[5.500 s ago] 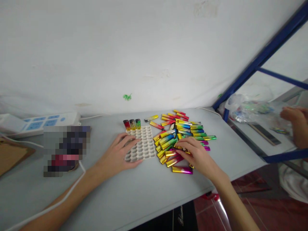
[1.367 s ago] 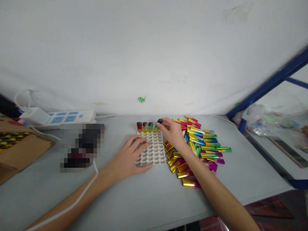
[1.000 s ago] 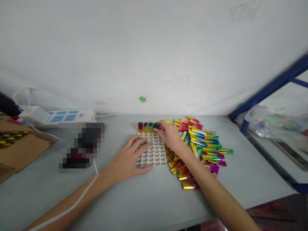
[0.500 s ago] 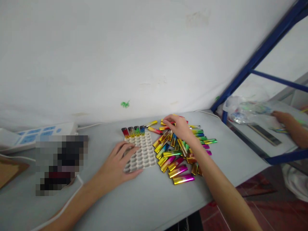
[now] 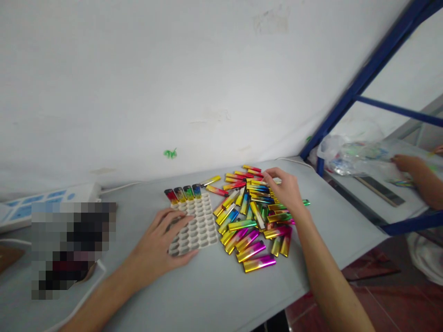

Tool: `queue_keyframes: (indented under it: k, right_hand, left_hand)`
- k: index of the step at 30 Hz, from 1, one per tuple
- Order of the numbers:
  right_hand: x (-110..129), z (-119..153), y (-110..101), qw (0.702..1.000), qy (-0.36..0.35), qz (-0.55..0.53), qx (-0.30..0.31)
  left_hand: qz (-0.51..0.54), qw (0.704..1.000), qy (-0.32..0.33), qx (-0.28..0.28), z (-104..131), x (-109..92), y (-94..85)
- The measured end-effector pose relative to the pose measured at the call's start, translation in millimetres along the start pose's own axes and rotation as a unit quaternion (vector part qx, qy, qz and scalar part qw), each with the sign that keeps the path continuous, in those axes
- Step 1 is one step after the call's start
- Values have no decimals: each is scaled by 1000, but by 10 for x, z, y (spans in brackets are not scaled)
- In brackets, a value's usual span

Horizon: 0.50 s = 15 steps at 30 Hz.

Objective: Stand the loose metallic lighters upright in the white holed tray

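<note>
My left hand (image 5: 166, 235) lies over the left side of a pale tray (image 5: 206, 220) with rows of small oval pockets. Its thumb runs along the tray's near edge and its bent fingers rest on top, steadying it. Four lighters (image 5: 188, 192), red, yellowish, green and blue, stand upright along the far row. To the right lies a loose pile of shiny lighters (image 5: 242, 224) in gold blended with magenta, red, green or blue. My right hand (image 5: 285, 189) reaches over the pile's far right side, fingers bent, thumb and index finger apart. No lifted lighter shows in it.
A pixelated dark object (image 5: 78, 251) and a white-and-blue box (image 5: 51, 203) are at the left. A blue metal frame (image 5: 349, 97) borders the table's right side. Beyond it, another person's hand (image 5: 411, 168) is beside plastic bags (image 5: 346, 157).
My right hand has moved rightward across the far side of the pile, uncovering red-and-gold lighters. My left hand stays on the tray. The camera view has shifted slightly right.
</note>
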State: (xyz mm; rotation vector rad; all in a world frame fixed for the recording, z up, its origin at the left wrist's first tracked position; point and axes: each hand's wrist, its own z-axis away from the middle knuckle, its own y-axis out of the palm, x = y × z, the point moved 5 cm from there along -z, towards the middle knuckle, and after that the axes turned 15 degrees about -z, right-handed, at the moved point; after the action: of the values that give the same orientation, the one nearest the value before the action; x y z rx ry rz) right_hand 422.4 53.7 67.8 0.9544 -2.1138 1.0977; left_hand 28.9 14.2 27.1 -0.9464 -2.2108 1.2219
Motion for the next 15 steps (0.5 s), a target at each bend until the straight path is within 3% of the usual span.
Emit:
queue_keyframes:
  k: [5, 15]
  right_hand:
    - [79, 19, -76, 1000, -4, 2, -19]
    - [18, 37, -225, 999, 9, 22, -41]
  left_hand:
    - [-2, 1000, -5, 2, 2, 0, 0]
    - [-16, 1000, 5, -2, -3, -20, -2]
